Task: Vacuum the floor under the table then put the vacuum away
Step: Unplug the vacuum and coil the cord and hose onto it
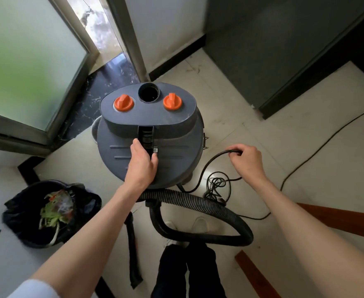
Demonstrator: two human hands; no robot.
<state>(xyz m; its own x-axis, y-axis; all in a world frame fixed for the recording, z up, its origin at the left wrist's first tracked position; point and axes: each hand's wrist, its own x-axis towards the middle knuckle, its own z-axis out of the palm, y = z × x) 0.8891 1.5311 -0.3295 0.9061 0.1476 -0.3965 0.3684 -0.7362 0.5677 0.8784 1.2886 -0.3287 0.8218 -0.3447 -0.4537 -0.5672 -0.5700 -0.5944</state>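
A grey drum vacuum (176, 134) with two orange knobs and an open round port on top stands on the pale tiled floor in front of me. My left hand (141, 163) grips the black carry handle (147, 136) on its lid. My right hand (248, 161) holds the black power cord (206, 168) to the right of the drum, fingers curled round it. More cord lies tangled on the floor (216, 183) and runs off to the right. The ribbed black hose (202, 206) loops across the floor by my feet, and a black nozzle tube (132, 248) lies to the left.
A black bin (26, 222) lined with a bag and full of scraps stands at the lower left. A frosted glass door (32, 61) and a doorway with dark marble sill are ahead left. A dark cabinet (273, 50) fills the upper right. Brown wooden edges (337, 220) show at lower right.
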